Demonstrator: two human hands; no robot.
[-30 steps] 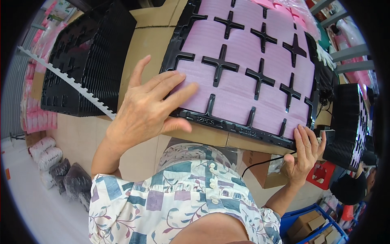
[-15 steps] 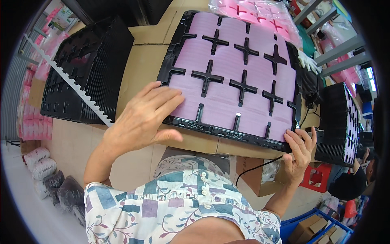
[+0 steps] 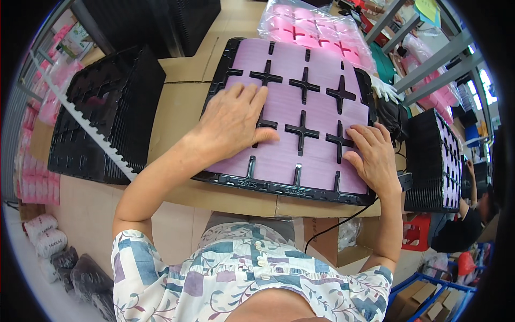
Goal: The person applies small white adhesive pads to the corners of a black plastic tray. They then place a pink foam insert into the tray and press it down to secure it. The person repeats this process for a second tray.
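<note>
In front of me lies a black plastic tray (image 3: 316,191) with raised cross-shaped ridges. Lilac foam sheets (image 3: 268,161) fill its compartments, with the black crosses standing up between them. Over the left side of the tray my left hand (image 3: 230,121) rests palm down, fingers stretched across the foam near a cross and the thumb pointing right. My right hand (image 3: 374,155) touches the foam at the tray's right side, its fingers slightly bent and apart. Neither hand holds anything. The foam under both palms is hidden.
Tall stacks of black trays (image 3: 107,112) stand at left, behind a white notched strip (image 3: 91,121). Bagged pink foam (image 3: 316,32) lies beyond the tray. White gloves (image 3: 385,90) and a black cable (image 3: 338,221) are at right, near another tray stack (image 3: 429,161) and a co-worker (image 3: 464,228).
My left hand has moved farther up over the foam. My right hand has shifted from the tray's near right corner up along its right side. The view has shifted slightly.
</note>
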